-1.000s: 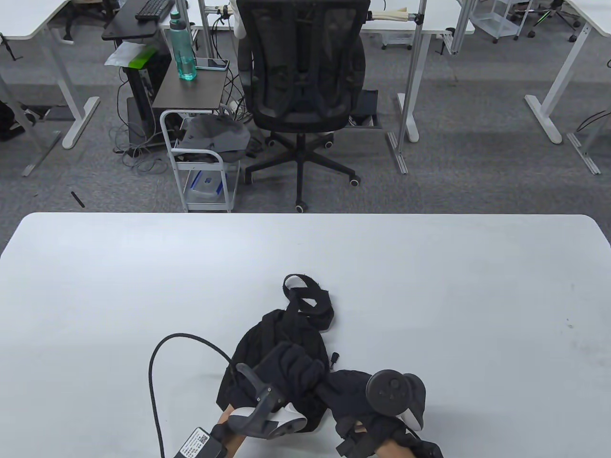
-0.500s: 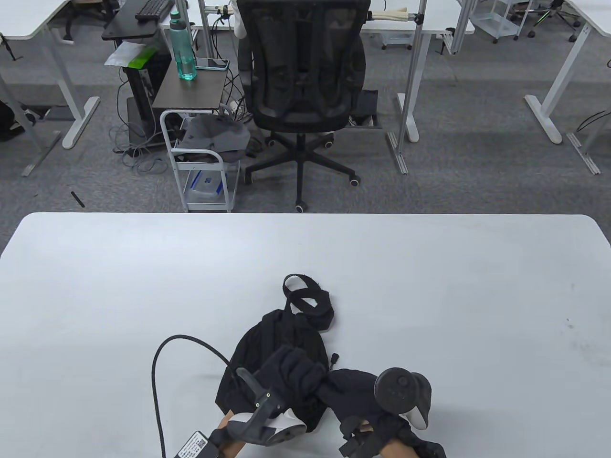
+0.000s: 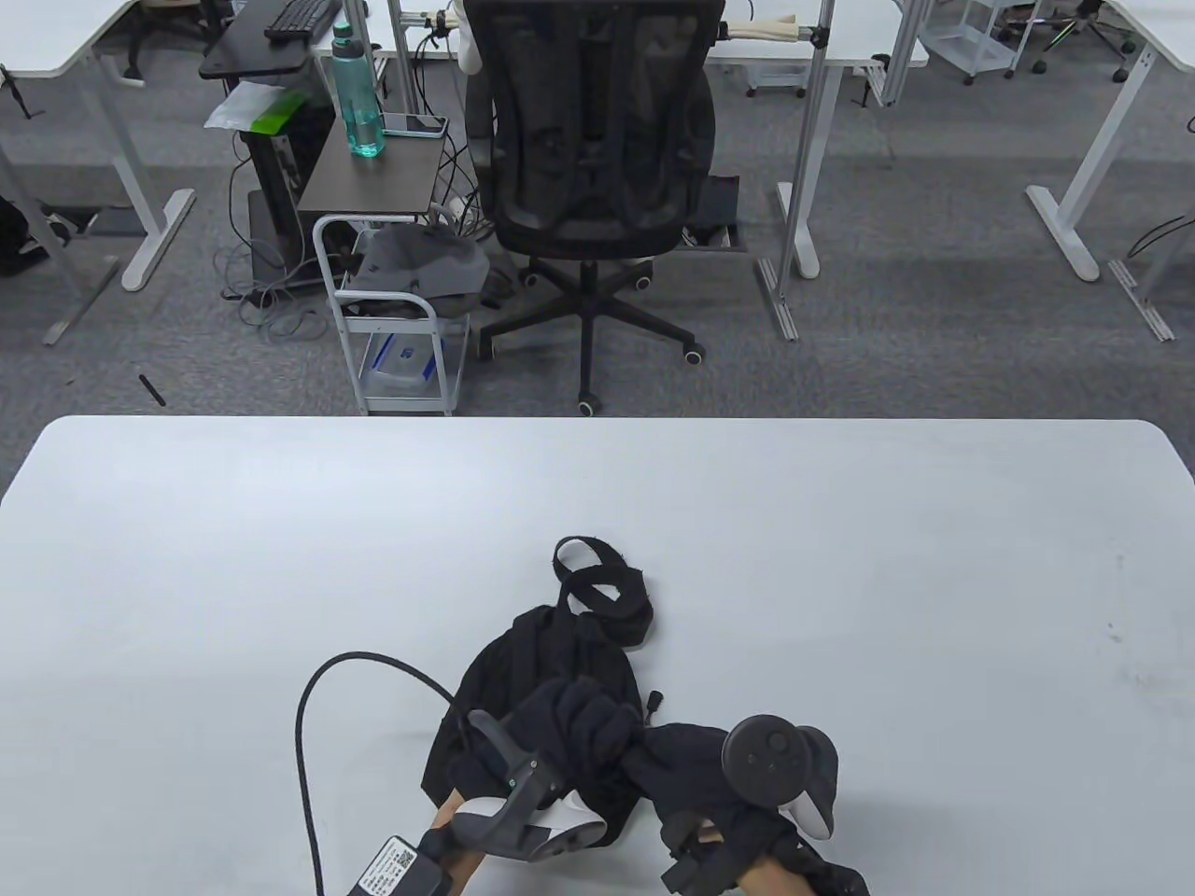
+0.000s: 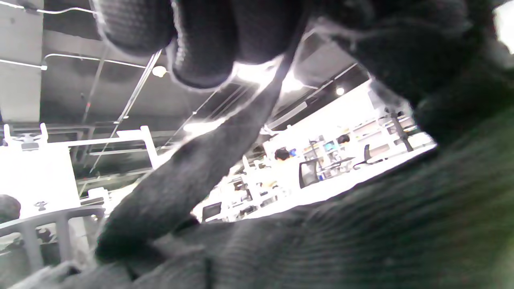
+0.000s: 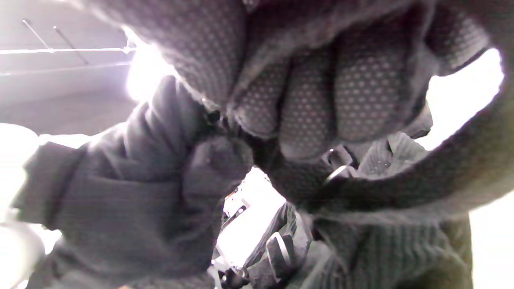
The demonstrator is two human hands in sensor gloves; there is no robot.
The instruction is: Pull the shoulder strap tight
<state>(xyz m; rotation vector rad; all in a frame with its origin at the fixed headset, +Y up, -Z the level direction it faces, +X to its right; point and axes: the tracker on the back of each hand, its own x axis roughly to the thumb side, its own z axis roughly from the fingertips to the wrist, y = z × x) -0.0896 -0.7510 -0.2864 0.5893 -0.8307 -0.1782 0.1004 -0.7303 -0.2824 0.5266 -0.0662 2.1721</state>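
The bag [image 3: 541,672] lies under both hands on the worktop [image 3: 187,560]. The left hand [image 3: 574,723] grips its strap [image 4: 192,176]. The right hand [image 3: 738,793] is fisted on bag fabric.

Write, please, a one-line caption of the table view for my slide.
Two gloved hands, left and right, grip a black fabric backpack on a white table; its looped straps lie beyond.

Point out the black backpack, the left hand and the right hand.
black backpack [image 3: 537,658], table view, upper fabric body.
left hand [image 3: 583,723], table view, gloved knuckles.
right hand [image 5: 321,100], right wrist view, curled gloved fingers.
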